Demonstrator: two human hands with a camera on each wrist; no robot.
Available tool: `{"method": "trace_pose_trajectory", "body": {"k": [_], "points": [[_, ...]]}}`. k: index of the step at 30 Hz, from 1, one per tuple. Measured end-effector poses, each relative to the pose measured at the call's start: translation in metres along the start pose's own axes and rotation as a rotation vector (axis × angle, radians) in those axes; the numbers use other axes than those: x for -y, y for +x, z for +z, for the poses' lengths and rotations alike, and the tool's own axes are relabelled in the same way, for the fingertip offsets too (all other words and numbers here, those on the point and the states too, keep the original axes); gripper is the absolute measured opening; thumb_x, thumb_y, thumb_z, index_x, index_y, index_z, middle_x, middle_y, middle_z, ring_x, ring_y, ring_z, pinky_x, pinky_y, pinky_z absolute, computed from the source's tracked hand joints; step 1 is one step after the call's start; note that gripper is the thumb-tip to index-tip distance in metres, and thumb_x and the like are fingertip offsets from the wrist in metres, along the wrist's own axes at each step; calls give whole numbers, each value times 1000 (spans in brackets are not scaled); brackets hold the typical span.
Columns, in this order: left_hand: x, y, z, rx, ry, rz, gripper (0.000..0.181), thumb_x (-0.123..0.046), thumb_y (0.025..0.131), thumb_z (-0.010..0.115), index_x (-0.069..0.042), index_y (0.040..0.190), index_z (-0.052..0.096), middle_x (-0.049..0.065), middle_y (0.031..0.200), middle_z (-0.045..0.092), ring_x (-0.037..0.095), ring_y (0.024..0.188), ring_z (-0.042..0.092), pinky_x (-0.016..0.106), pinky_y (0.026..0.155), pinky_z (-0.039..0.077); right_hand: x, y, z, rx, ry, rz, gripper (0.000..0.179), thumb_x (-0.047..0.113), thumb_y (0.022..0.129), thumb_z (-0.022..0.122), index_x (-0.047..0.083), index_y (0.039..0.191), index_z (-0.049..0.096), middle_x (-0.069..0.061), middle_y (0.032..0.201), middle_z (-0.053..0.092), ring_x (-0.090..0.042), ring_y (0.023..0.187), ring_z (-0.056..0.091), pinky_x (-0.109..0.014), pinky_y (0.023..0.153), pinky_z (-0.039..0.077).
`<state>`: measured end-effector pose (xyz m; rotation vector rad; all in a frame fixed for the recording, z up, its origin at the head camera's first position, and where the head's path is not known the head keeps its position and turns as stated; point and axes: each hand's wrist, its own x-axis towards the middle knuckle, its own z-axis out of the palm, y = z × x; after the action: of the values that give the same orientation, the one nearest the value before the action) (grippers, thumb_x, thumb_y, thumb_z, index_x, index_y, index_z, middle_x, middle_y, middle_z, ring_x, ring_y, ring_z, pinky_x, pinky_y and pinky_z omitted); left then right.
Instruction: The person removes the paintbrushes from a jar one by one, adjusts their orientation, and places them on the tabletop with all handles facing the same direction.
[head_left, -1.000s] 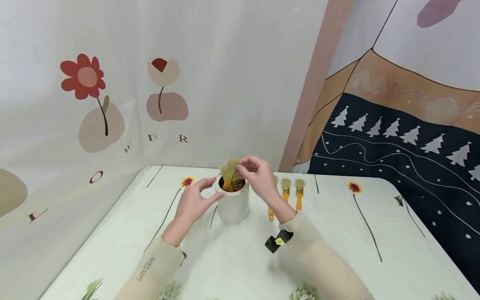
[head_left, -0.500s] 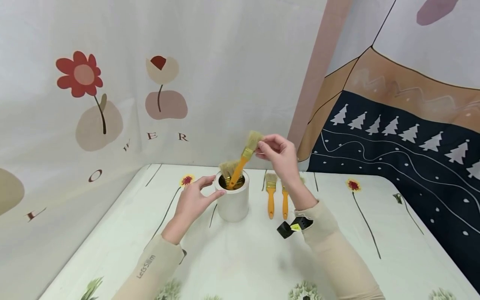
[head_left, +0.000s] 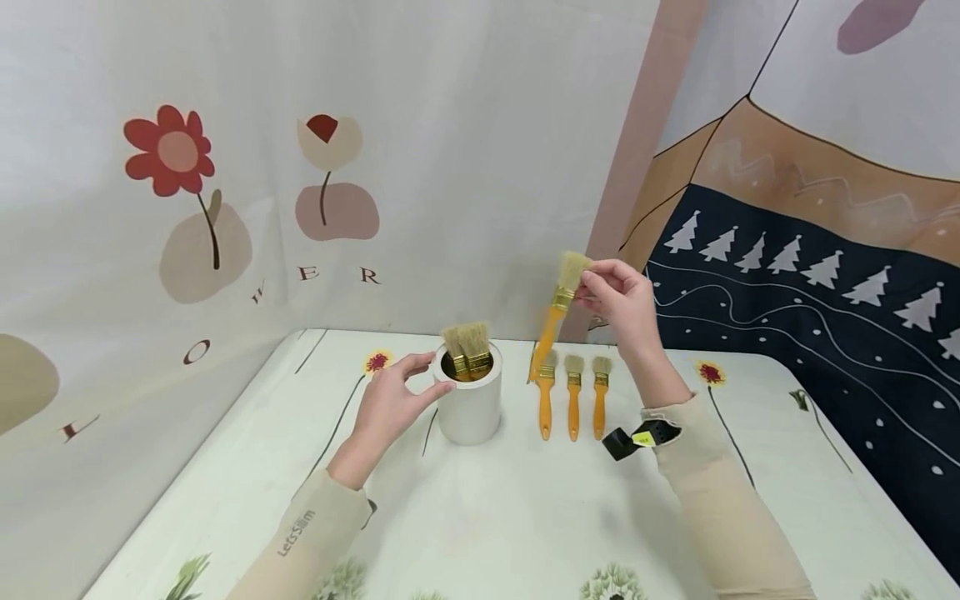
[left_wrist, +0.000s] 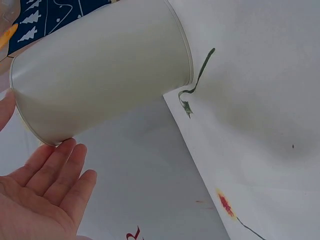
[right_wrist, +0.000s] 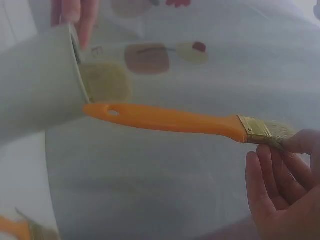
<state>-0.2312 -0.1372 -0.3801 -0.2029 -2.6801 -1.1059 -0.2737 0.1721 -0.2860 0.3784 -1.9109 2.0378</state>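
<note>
My right hand (head_left: 626, 302) pinches a paintbrush (head_left: 553, 321) by its bristles, holding it in the air above the table. Its orange handle hangs down and leans left, as the right wrist view also shows with the brush (right_wrist: 170, 120). The thumb and fingers of my left hand (head_left: 390, 402) hold the rim of a white cylindrical pot (head_left: 469, 412), which stands upright. Inside that pot are more paintbrushes (head_left: 467, 340), bristles up, their handles mostly hidden. In the left wrist view, the fingertips of the left hand (left_wrist: 50, 185) touch the pot's edge (left_wrist: 100, 70).
Three orange-handled paintbrushes (head_left: 573, 400) lie side by side right of the pot, bristles pointing away. The flower-printed white table (head_left: 495, 517) meets a printed curtain (head_left: 480, 167) behind and a dark blue one (head_left: 810, 333) at the right.
My right hand has drawn one paintbrush up out of the pot and carried it right, over the far ends of the brushes on the table. The left hand has stayed at the rim.
</note>
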Motion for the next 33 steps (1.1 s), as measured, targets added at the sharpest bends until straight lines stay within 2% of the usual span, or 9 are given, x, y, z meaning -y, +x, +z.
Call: {"method": "trace_pose_trajectory", "body": {"k": [7,12,15,19,21,25,29,33], "points": [[0,1,1,-4,-2,-3,63,-42,83,79,-15,137,61,10,131,68,31,125,62,51,98,52,-12,2,-37,-83,-117,105,5,17,100,60,19,98,64,14,79,69,-1,72,66,-15,73,58],[-1,-4,3,-1,-5,-14,62,-43,83,78,-15,136,62,11,130,69,31,126,61,50,97,52,-32,-1,-66,-132,-186,200,3,17,100,60,17,100,63,17,79,66,1,73,64,-14,71,58],[-2,-6,3,-7,-4,-9,61,-42,83,79,-14,135,62,11,129,69,31,124,62,50,95,53,-51,-2,-82,-169,-243,287,6,16,100,57,13,104,61,19,77,63,3,71,62,-13,69,57],[-2,-7,0,-29,1,-2,61,-41,82,80,-15,134,63,10,127,70,31,122,64,50,94,54,-86,-1,-101,-203,-310,397,22,15,100,55,0,116,59,15,75,59,3,68,60,-13,66,57],[0,-7,0,-32,0,-1,60,-41,82,80,-15,134,63,10,127,70,31,122,64,51,95,54,-106,-1,-110,-202,-327,440,30,13,99,54,-6,122,56,12,74,59,3,66,59,-14,64,57],[1,-6,2,-19,-13,1,61,-42,83,79,-15,135,63,9,128,70,32,123,63,52,98,53,-140,-5,-125,-173,-424,526,37,12,100,52,-11,128,54,7,75,60,3,62,58,-14,61,56],[1,-8,4,-23,-25,1,60,-41,82,80,-16,134,63,9,127,70,32,123,63,52,98,52,-160,-8,-133,-161,-511,577,35,12,100,53,-11,126,56,2,76,62,1,59,59,-14,58,54],[-1,-7,3,-29,-25,4,60,-40,82,81,-15,134,63,10,128,70,31,123,63,51,98,53,-169,-6,-133,-164,-569,573,29,9,98,56,-11,119,62,1,73,66,0,56,60,-14,55,53]]}}
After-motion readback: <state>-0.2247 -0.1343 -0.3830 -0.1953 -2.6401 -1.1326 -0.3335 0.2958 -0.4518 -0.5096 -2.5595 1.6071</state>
